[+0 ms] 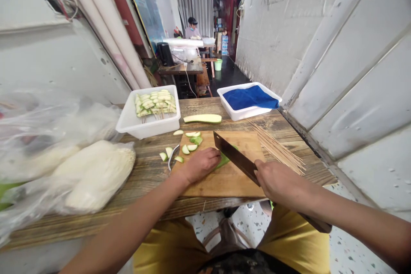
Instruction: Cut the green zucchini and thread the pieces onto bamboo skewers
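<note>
My right hand (pixel 272 177) is closed around a large kitchen knife (pixel 236 156), its dark blade slanting up and left over the wooden cutting board (pixel 199 188). Beneath the blade lies a piece of green-skinned zucchini (pixel 224 159). My left hand (pixel 204 163) presses its curled fingers on the left end of that piece. Cut zucchini chunks (pixel 192 147) are scattered on the board's left side, and a few more rest on the table beside it. Beyond the board is a halved zucchini (pixel 203 118), pale cut face up.
A white tub (pixel 128 122) of skewered zucchini slices stands at the back left. A white tray (pixel 236 114) with a blue cloth (pixel 248 97) is at the back right. Thin bamboo skewers (pixel 279 147) lie to the right. Bagged white noodles (pixel 99 175) fill the left. Another person (pixel 192 30) sits far back.
</note>
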Action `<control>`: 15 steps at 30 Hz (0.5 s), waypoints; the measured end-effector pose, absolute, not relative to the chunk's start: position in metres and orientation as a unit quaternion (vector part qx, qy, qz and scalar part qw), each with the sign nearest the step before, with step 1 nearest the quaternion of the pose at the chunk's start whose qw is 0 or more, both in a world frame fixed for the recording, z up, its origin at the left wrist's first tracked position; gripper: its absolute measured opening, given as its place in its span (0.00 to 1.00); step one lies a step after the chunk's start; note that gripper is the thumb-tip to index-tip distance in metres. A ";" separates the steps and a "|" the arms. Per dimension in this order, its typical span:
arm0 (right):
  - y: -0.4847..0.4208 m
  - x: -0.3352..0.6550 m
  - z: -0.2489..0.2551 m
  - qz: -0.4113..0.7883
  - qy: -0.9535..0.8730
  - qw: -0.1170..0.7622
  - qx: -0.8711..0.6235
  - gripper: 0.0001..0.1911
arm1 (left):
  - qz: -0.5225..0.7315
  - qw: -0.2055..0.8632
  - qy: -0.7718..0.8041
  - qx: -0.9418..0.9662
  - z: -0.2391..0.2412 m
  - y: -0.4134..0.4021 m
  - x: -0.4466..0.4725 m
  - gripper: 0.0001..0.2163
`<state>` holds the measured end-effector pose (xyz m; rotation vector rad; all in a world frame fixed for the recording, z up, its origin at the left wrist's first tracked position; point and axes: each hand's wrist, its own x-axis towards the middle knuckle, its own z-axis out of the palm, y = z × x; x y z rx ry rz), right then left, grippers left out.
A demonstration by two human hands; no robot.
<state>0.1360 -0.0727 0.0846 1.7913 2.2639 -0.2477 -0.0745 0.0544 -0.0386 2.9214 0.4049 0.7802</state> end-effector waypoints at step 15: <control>-0.072 0.138 0.090 -0.112 0.780 0.084 0.609 0.10 | 0.242 -0.008 0.147 0.959 -0.037 0.052 -0.073 0.11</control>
